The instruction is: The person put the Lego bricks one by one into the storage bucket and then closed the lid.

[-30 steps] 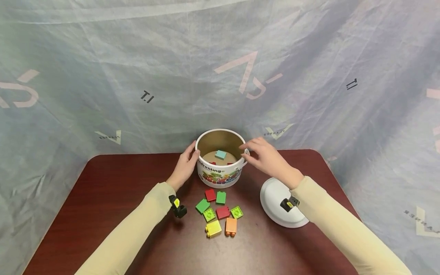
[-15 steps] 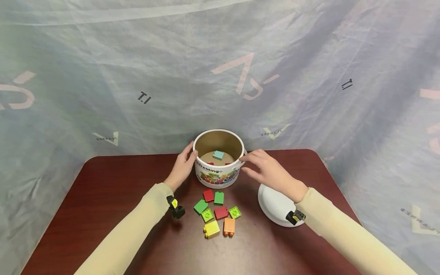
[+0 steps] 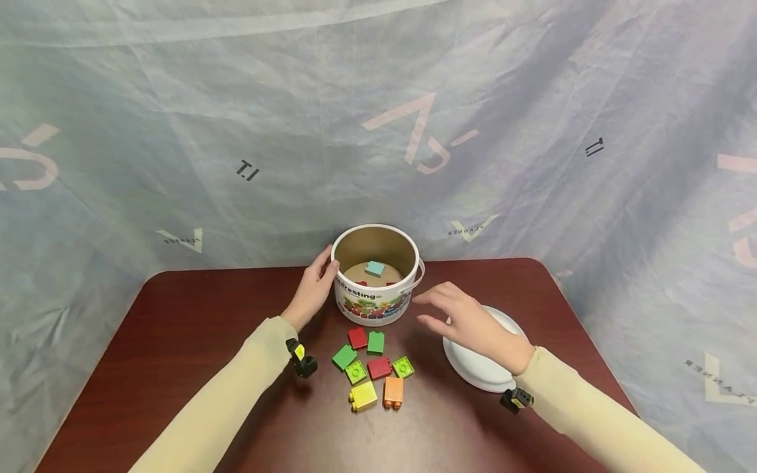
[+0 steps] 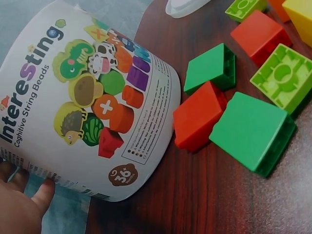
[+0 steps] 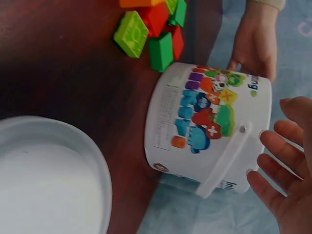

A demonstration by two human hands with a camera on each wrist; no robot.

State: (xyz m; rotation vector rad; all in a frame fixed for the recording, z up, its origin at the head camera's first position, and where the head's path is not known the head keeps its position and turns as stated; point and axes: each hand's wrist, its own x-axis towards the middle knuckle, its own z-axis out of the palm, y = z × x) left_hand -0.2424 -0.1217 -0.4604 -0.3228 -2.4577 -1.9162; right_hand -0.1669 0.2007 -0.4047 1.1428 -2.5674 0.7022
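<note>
A white bucket [image 3: 372,307] with a printed label stands upright at the back of the table. Inside it lie a light blue block [image 3: 374,269] and some red ones. My left hand [image 3: 310,292] rests against the bucket's left outer side, its thumb near the rim. My right hand [image 3: 464,322] hovers just right of the bucket with nothing in it, thumb and fingers apart. The bucket's white handle [image 5: 226,161] hangs on the side facing that hand. Below and behind the right hand, a round white lid [image 3: 481,371] lies on the table.
Several building blocks lie in front of the bucket, among them a green block [image 3: 375,343], a red block [image 3: 380,368], a yellow block [image 3: 363,396] and an orange block [image 3: 393,392]. A grey curtain [image 3: 307,131] hangs close behind the dark red table [image 3: 195,341].
My right hand has come off the bucket's right rim and moved down, to beside the bucket, uncovering the handle. The left hand stays at the bucket's left side.
</note>
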